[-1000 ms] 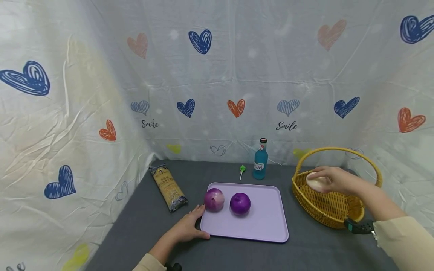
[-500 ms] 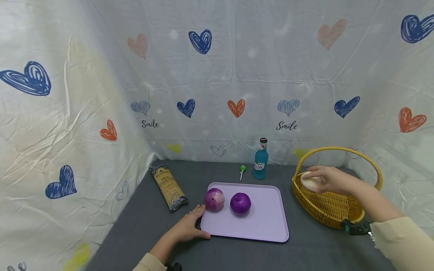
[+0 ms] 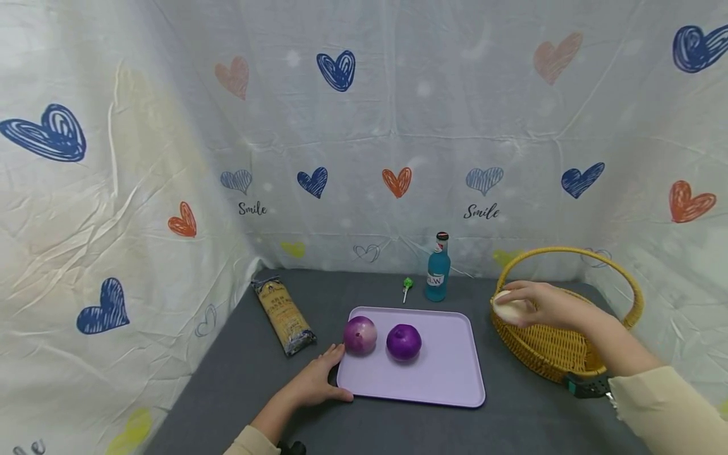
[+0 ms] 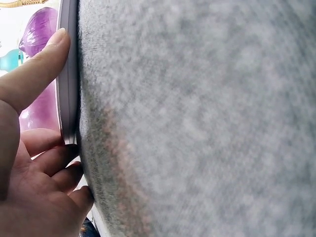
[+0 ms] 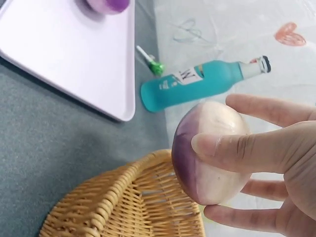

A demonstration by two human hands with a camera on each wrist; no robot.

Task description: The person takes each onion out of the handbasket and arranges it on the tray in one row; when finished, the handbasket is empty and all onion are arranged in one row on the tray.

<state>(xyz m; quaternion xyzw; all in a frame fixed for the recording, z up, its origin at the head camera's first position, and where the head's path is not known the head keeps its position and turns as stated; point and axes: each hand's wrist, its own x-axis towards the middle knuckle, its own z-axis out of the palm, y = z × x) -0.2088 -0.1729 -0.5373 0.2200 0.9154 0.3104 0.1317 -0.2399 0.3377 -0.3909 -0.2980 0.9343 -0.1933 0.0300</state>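
Observation:
In the right wrist view my right hand (image 5: 256, 158) grips a round purple-and-white vegetable (image 5: 212, 153) between thumb and fingers. From the head view, that hand is held over the left part of the wicker basket (image 3: 529, 354). My left hand (image 3: 315, 379) touches the near left corner of a lilac tray (image 3: 443, 373), its thumb along the front edge and its fingers at the left side. Two round purple vegetables lie on the tray: a paler pinkish-purple one (image 3: 360, 335) by my left fingertips, and a darker one (image 3: 404, 342) to its right.
Behind the tray stands a blue bottle (image 3: 437, 268), with a green lollipop (image 3: 407, 287) lying beside it. A yellow packet (image 3: 283, 315) lies to the left. The basket's tall handle (image 3: 560, 250) arches above it. Patterned white sheeting (image 3: 392, 114) encloses the table (image 3: 398, 430).
My right hand has moved left over the basket, carrying the purple-and-white vegetable towards its left rim. The left hand, the tray and the two vegetables on it have stayed in place.

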